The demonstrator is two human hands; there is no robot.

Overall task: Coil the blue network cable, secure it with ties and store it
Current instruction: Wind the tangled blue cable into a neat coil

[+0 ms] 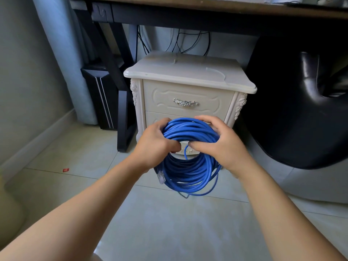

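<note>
Two hands grip one coil: my left hand [156,142] and right hand [220,142] each curl round the top arc of the blue network cable [190,172], which hangs below them as a near-upright ring, neither hand nearer than the other. Just beyond my knuckles stands one cream nightstand [188,76], one drawer handle [185,103] showing above the hands, so I judge storage lies straight ahead; I count one clear connector [161,177] under my left wrist and no ties in sight
</note>
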